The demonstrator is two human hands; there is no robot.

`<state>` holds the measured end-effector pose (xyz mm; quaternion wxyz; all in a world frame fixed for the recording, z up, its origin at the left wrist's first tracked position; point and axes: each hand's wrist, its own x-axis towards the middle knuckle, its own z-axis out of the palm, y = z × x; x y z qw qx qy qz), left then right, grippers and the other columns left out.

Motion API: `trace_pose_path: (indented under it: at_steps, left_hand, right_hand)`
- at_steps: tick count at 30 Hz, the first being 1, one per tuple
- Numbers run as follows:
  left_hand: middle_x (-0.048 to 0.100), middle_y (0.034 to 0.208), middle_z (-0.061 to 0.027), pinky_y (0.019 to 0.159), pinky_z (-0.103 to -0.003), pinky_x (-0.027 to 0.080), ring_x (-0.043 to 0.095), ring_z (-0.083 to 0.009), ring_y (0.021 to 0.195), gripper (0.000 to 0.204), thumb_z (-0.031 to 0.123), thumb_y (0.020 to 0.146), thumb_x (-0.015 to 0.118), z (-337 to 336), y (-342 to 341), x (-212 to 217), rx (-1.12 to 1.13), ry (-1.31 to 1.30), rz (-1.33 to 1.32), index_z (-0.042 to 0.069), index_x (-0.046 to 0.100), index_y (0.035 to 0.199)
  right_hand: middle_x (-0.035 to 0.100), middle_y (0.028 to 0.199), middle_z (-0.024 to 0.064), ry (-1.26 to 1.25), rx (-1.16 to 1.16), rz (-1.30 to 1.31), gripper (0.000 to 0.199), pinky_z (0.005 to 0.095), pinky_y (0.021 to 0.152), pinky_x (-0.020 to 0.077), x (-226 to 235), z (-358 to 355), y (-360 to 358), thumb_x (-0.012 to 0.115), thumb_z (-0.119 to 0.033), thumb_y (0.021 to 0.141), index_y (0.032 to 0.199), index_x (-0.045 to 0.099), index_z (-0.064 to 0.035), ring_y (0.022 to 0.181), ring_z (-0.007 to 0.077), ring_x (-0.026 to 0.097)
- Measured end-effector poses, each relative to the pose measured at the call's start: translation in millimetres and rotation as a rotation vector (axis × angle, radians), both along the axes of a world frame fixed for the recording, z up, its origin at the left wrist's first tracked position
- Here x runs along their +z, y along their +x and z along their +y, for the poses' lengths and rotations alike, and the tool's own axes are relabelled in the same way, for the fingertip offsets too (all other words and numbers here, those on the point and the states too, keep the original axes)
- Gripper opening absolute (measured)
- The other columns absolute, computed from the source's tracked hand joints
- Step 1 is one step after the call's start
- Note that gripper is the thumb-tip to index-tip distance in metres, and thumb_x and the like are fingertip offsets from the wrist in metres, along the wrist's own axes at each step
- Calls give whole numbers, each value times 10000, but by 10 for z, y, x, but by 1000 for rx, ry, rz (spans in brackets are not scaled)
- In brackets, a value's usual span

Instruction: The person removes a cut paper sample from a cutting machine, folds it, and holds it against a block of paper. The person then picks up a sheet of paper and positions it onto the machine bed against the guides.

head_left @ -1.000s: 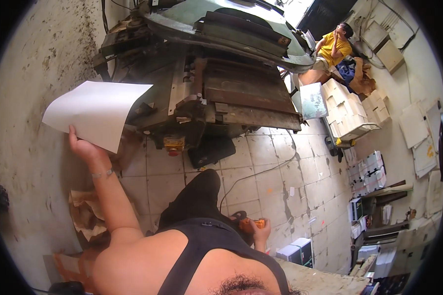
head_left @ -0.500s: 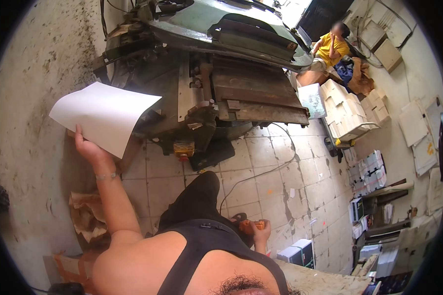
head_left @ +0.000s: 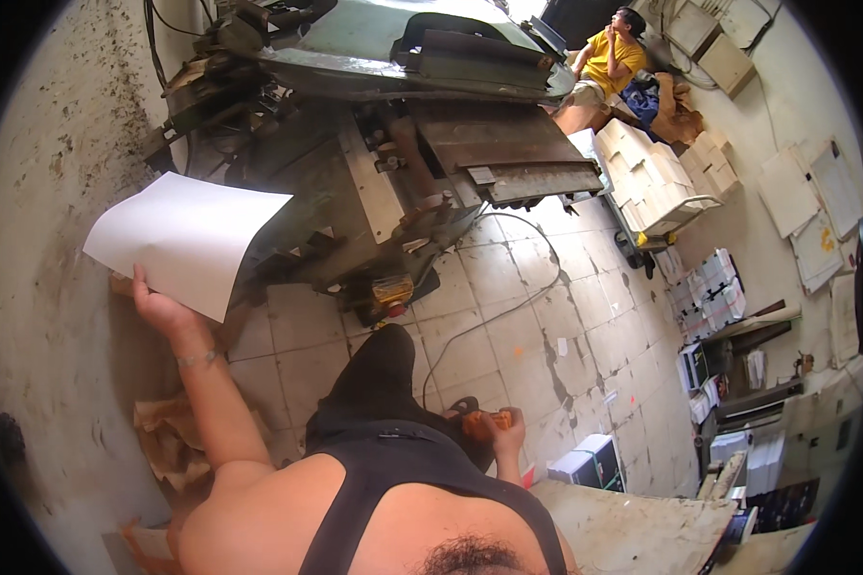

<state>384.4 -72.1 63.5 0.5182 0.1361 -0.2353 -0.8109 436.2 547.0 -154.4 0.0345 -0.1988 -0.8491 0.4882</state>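
At lower frame: right hand [head_left: 504,428] low beside hip, fingers curled around small orange object [head_left: 477,424], over tiled floor [head_left: 508,326]. Left hand [head_left: 159,309] raised at arm's length, pinching lower edge of white paper sheet [head_left: 184,240], sheet held flat, tilted, just beside dark press machine [head_left: 403,153]. Crumpled brown paper [head_left: 168,436] under left arm. Beyond: stacked white cartons [head_left: 642,177], seated person in yellow shirt [head_left: 609,53].
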Motion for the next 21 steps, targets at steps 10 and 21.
trace_pose_path:
  at_steps: [10,21]
  left_hand:
    - [703,1267,-134,1024,-407,546,680,-294,1160,428,318,1122,473,1,-145,-335,-44,-10,-2,-21,640,1324]
    - [702,1290,-138,1044,-410,537,679,-295,1178,425,303,1109,494,-266,-245,-464,-79,8,4,-24,628,1346]
  right_hand:
    - [687,934,43,-32,-31,14,560,329,778,571,-151,150,13,1014,-270,706,1065,647,-47,837,165,663]
    - [723,923,81,76,-70,5,559,362,803,574,-276,-195,41,994,-337,713,1050,658,-43,849,214,701]
